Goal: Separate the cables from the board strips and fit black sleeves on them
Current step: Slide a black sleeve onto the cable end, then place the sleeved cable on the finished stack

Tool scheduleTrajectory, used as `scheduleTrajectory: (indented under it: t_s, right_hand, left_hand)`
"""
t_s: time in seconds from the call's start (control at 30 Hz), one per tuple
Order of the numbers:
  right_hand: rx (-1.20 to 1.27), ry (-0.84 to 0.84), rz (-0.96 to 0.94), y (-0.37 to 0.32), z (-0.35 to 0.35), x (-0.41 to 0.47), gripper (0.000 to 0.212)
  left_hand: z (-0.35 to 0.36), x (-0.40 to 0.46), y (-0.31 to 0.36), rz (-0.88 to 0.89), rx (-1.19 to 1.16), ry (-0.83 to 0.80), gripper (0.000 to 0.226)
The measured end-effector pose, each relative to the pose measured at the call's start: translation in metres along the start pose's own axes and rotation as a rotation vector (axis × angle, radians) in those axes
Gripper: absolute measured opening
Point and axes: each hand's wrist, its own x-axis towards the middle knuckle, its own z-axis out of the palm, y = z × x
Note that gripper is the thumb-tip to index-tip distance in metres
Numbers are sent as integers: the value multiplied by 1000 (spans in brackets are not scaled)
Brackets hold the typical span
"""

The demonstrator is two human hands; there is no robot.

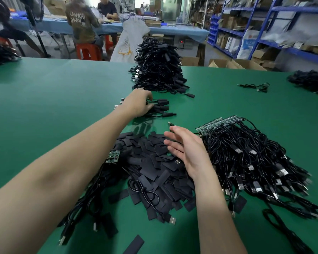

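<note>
Reaching far forward across the green worktop [44,92], the left hand [139,103] lay palm-down with fingers curled onto a small row of sleeved cables [161,107], whose long axes ran left to right, sleeved ends pointing right. The right hand [187,153] hovered with fingers straight and spread, holding nothing, above the heap of black sleeves [154,167], just left of the cables on board strips [246,154].
</note>
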Motion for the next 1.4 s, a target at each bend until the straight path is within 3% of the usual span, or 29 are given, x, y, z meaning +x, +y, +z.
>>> scheduleTrajectory:
  t_s: [0.1,0.17,0.37,0.5,0.77,0.9,1.03,1.17,1.27,1.4]
  right_hand:
    - [-26,-5,11,0,1,0,20]
    - [-49,-12,18,0,1,-2,19]
    - [-138,-25,-1,-3,7,-4,16]
    - [-227,-62,-6,-2,19,-5,14]
    - [-475,-169,-53,15,49,-12,9]
    - [-500,-198,-99,22,65,-17,11]
    - [-419,-267,-60,25,76,-22,13]
    - [-316,-258,8,24,74,-22,10]
    - [-284,-251,37,25,71,-21,9]
    - [-225,-279,76,26,69,-19,9]
  left_hand:
    - [-9,-31,-5,6,-103,88,21]
    - [-17,-58,-11,-49,-195,100,26]
    - [-28,-132,-39,-174,-209,-47,46]
    - [-16,-157,-42,-148,-115,-101,47]
    - [-12,-163,-35,-78,-44,-31,57]
    - [-20,-164,-27,-103,-105,102,59]
    - [-27,-162,-11,-71,-186,191,53]
    - [-27,-159,-8,-76,-315,152,64]
    - [-17,-160,-4,-151,-243,124,71]
    - [-11,-158,1,-157,-287,207,74]
